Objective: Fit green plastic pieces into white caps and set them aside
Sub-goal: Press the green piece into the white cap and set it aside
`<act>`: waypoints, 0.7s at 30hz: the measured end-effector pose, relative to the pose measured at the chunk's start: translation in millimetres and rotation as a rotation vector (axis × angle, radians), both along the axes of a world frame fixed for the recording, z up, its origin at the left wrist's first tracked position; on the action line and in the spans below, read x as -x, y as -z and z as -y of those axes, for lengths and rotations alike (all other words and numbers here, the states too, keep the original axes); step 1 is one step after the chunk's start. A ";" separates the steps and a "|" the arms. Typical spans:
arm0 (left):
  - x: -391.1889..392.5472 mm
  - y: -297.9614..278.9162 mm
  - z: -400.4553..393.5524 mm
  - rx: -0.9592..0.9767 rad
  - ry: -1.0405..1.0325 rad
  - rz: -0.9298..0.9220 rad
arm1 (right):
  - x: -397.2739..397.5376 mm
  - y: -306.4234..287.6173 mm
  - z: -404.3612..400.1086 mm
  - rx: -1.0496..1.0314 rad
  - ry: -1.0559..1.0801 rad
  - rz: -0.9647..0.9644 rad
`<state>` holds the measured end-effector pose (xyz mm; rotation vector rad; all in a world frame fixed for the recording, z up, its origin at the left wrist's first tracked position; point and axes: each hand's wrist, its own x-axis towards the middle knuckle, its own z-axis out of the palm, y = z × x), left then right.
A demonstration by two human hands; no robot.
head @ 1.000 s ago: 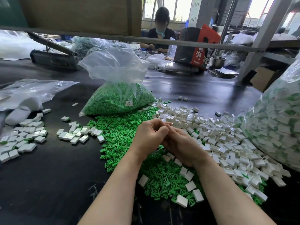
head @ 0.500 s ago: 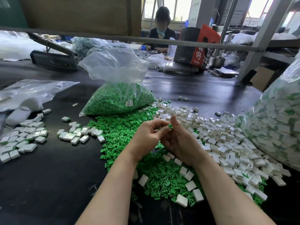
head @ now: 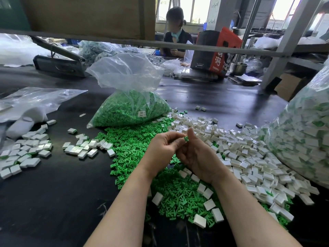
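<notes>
Hands are meeting above the middle of the dark counter (head: 53,202), over a spread of loose parts. The left hand (head: 163,148) is curling its fingers inward, and its fingertips are pinching a small green piece (head: 186,139) at the point where the two hands are touching. The right hand (head: 197,155) is lying just beside it, palm turned towards the left hand, thumb pointing up right next to the green piece; whether its fingers are holding a white cap behind the thumb cannot be told, since they are hidden from the camera.

Directly under the hands and forearms, a pile of green pieces (head: 135,148) is covering the counter, reaching from the wrists back to a clear plastic bag (head: 131,104) that is sitting upright and is part filled with more of the same green parts. To the right of the hands, a heap of white caps (head: 240,152) is lying against the green pile, with a few caps scattered on top of the green near the right forearm. Further right, a large clear sack (head: 302,139) packed with white-and-green parts is bulging into view at the edge.

Well apart on the left side of the counter, finished caps (head: 83,148) are lying in loose flat groups, and a crumpled plastic sheet (head: 35,102) is resting behind them. Across the counter, another person (head: 175,32) is sitting at the far side.
</notes>
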<state>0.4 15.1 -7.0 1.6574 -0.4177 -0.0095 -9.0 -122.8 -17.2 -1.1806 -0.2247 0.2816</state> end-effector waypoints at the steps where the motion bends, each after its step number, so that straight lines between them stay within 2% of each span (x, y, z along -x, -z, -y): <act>1: -0.1 -0.1 -0.2 0.015 0.010 -0.014 | -0.4 0.2 1.4 0.003 -0.017 -0.001; 9: 2.1 -3.5 -0.6 0.085 0.046 -0.100 | -4.8 2.4 2.9 -0.003 -0.033 -0.021; 16: 3.8 -6.7 3.2 0.064 -0.042 -0.093 | -4.1 3.0 1.3 0.011 -0.056 0.004; 21: 3.1 -6.3 9.2 0.040 -0.134 -0.104 | -2.4 1.6 -1.0 0.098 -0.048 0.039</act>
